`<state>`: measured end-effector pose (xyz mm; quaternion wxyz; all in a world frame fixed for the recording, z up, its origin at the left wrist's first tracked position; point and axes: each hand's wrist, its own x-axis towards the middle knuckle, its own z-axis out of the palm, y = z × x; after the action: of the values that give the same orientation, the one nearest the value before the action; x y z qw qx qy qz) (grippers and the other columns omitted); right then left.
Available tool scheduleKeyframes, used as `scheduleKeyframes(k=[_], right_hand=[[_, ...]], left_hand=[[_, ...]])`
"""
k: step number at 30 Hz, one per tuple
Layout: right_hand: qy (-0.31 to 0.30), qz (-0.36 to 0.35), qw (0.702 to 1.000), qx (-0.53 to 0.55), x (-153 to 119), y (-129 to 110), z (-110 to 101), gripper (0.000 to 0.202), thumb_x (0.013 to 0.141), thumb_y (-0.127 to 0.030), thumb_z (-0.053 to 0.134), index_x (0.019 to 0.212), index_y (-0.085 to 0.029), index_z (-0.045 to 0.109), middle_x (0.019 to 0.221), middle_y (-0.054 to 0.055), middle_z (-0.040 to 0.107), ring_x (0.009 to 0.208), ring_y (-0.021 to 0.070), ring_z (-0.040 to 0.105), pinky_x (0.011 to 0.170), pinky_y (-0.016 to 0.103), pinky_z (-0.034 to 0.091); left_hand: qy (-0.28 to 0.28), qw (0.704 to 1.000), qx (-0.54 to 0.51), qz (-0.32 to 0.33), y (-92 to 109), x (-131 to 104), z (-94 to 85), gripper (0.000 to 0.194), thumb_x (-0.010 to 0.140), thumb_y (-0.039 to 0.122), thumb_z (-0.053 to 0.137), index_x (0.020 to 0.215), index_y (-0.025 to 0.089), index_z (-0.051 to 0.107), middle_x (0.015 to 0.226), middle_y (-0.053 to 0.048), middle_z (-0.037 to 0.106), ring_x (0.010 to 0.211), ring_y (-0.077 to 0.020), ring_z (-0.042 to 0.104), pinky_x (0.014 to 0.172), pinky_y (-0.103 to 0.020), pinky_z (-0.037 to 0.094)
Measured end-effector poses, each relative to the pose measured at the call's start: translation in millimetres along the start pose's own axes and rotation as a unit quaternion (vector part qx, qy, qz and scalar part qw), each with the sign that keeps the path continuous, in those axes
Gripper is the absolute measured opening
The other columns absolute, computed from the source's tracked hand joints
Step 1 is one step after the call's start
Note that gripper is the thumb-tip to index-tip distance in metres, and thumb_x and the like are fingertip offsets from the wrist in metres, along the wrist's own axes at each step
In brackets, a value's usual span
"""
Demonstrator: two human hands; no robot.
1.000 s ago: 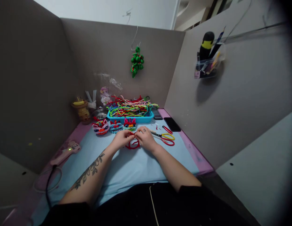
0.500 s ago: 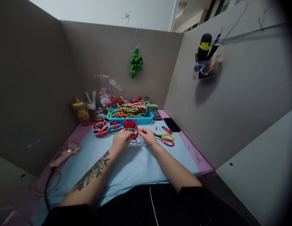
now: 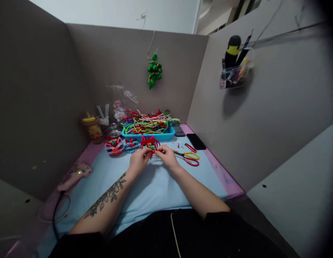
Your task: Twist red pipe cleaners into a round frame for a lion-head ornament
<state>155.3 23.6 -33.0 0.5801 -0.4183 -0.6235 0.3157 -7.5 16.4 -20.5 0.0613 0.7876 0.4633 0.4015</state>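
Both my hands meet over the blue cloth, pinching red pipe cleaners (image 3: 152,152) between them. My left hand (image 3: 139,159) grips from the left with thumb and fingertips pressed together; my right hand (image 3: 167,156) pinches from the right. Just behind the fingers stands a red pipe-cleaner figure (image 3: 148,140) with pink ears; whether the held strands join it I cannot tell. To its left sit a light blue pipe-cleaner figure (image 3: 131,146) and a pink, red and white one (image 3: 114,146). Scissors (image 3: 190,157) with one yellow and one red handle lie right of my right hand.
A blue tray (image 3: 162,137) heaped with colourful pipe cleaners stands behind the figures. At left lies a pink glue gun (image 3: 76,177) with its cord. A red-handled tool (image 3: 190,147) and a black phone (image 3: 196,141) are at right. Grey partitions (image 3: 110,61) enclose the desk.
My hands have drawn closer together, the right one shifting slightly left. The red strands between them have come lower and nearer to me, into both pinches.
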Motion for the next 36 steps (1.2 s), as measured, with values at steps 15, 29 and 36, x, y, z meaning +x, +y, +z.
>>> scheduleKeyframes(k=[15, 29, 36], right_hand=[[0.007, -0.097, 0.991, -0.093, -3, -1, -2, 0.003, 0.073, -0.023, 0.066, 0.074, -0.021, 0.068, 0.081, 0.003, 0.059, 0.084, 0.0176, 0.054, 0.079, 0.033, 0.042], [-0.044, -0.187, 0.949, -0.252, -3, -2, -6, 0.009, 0.081, -0.019, 0.055, 0.076, -0.020, 0.062, 0.081, 0.005, 0.058, 0.088, 0.0209, 0.048, 0.080, 0.035, 0.039], [-0.051, -0.205, 0.937, -0.277, -3, -4, -4, 0.011, 0.081, -0.017, 0.054, 0.073, -0.020, 0.060, 0.078, 0.006, 0.058, 0.085, 0.0217, 0.048, 0.079, 0.036, 0.039]], left_hand=[[-0.013, 0.986, -0.161, -0.043, -1, 3, 3.0, 0.017, 0.078, 0.022, 0.055, 0.092, 0.018, 0.064, 0.087, -0.005, 0.070, 0.074, -0.0151, 0.064, 0.065, -0.025, 0.049], [0.021, 0.994, 0.009, 0.103, 3, 0, -4.7, 0.014, 0.083, 0.025, 0.054, 0.089, 0.021, 0.067, 0.086, -0.005, 0.070, 0.078, -0.0165, 0.062, 0.073, -0.029, 0.047], [0.041, 0.989, -0.015, 0.144, 4, -2, -3.1, 0.014, 0.084, 0.027, 0.054, 0.086, 0.019, 0.065, 0.085, -0.006, 0.070, 0.079, -0.0167, 0.061, 0.074, -0.030, 0.047]])
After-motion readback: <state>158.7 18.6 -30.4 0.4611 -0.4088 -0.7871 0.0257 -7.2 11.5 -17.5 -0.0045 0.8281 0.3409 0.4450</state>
